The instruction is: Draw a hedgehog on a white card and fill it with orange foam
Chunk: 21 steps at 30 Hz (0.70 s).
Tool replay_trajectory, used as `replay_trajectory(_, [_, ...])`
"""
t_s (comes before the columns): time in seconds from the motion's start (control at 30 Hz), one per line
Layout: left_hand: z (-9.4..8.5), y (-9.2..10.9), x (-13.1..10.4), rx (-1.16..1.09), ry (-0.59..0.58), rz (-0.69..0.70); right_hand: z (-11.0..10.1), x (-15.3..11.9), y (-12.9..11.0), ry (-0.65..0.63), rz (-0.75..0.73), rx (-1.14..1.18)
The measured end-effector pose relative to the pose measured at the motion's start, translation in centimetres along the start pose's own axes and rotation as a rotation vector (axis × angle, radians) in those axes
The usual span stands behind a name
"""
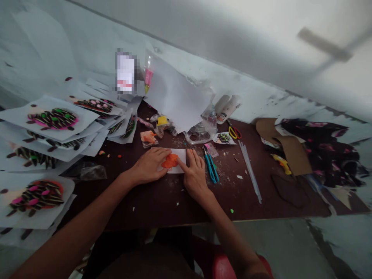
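Note:
A flattened patch of orange modelling clay (170,160) lies on a small white sheet of paper (181,153) in the middle of the table. My left hand (148,166) rests flat over the sheet's left part, its fingers stretched out and its thumb by the clay's lower left edge. From the other side, my right hand (195,173) reaches in with the index finger extended onto the clay's right edge. Its other fingers lie at the sheet's right edge, apart from the index finger. Neither hand grips anything.
Hedgehog pictures on paper (55,116) are stacked at the left. Blue-handled pliers (212,168), yellow-red scissors (234,132) and clear sticks (250,172) lie to the right. A phone (126,73) stands at the back; a yellow glue gun (281,163) lies near brown cardboard (295,149).

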<state>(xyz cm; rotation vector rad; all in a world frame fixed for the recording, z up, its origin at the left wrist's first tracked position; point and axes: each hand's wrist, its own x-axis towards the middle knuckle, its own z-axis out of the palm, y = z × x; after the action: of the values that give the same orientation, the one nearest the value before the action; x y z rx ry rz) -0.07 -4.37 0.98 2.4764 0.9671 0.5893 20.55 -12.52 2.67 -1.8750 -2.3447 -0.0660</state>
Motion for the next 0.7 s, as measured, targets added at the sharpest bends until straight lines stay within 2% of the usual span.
replay_trajectory(0.3, [-0.1, 0.0, 0.1, -0.004, -0.038, -0.032, 0.0, 1.5, -0.7, -0.124, 0.043, 0.010])
replay_trajectory(0.5, [-0.1, 0.0, 0.2, 0.001, -0.037, -0.030, -1.1, 0.9, -0.4, -0.066, 0.150, 0.032])
replay_trajectory(0.7, [-0.1, 0.1, 0.3, 0.002, -0.028, -0.029, -0.8, 1.2, -1.2, -0.106, 0.149, 0.094])
